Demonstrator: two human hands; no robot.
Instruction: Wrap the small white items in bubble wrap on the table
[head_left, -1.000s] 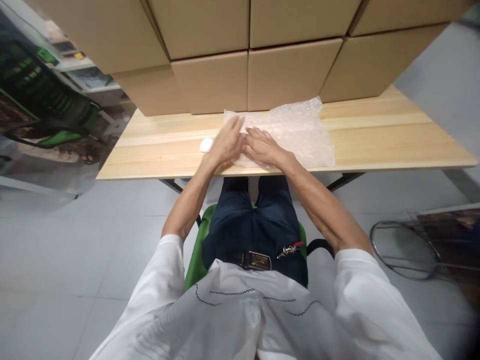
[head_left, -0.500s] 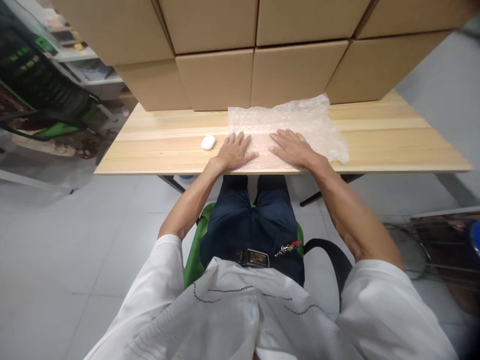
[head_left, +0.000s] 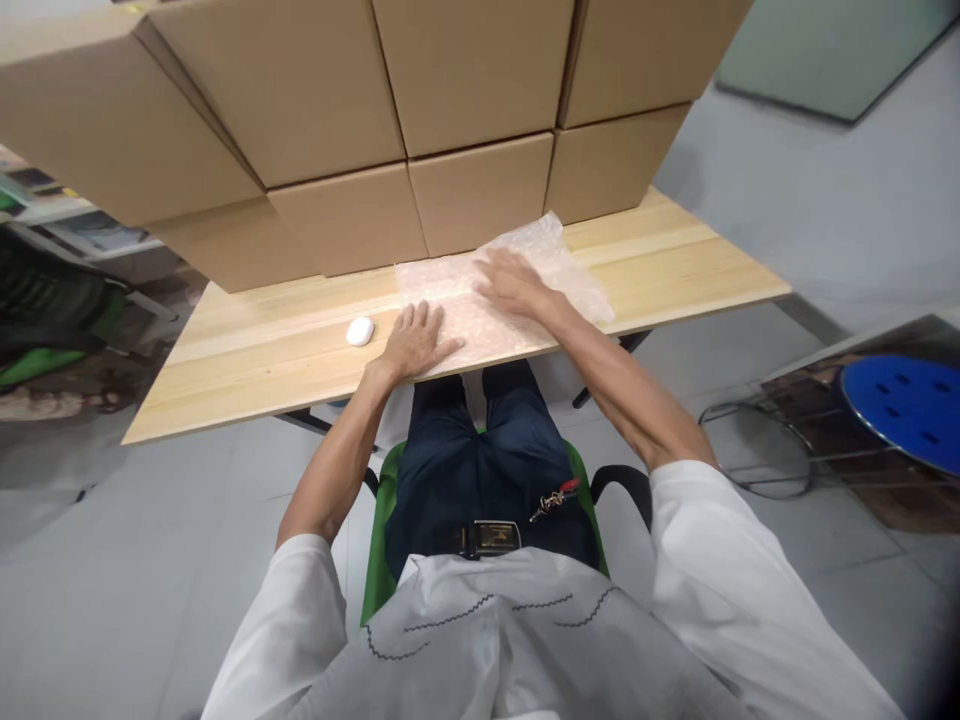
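Note:
A sheet of clear bubble wrap (head_left: 480, 318) lies spread on the light wooden table (head_left: 675, 250), reaching to its front edge. On the sheet's near left part rests my left hand (head_left: 416, 342), flat with the fingers outstretched. My right hand (head_left: 512, 283) is over the middle of the sheet, farther from me, its fingers stretched out and slightly blurred. Neither hand grips anything. Left of my left hand sits a small white rounded case (head_left: 360, 331), apart from the wrap.
Stacked cardboard boxes (head_left: 480, 190) line the table's back, close behind the wrap. A blue-topped stool (head_left: 904, 405) stands to the right. A dark mesh chair (head_left: 45, 300) is at the left. I sit on a green chair (head_left: 379, 560).
My right hand has slid forward over the wrap, away from the front edge. My left hand stays at the wrap's near left. The camera view has turned right.

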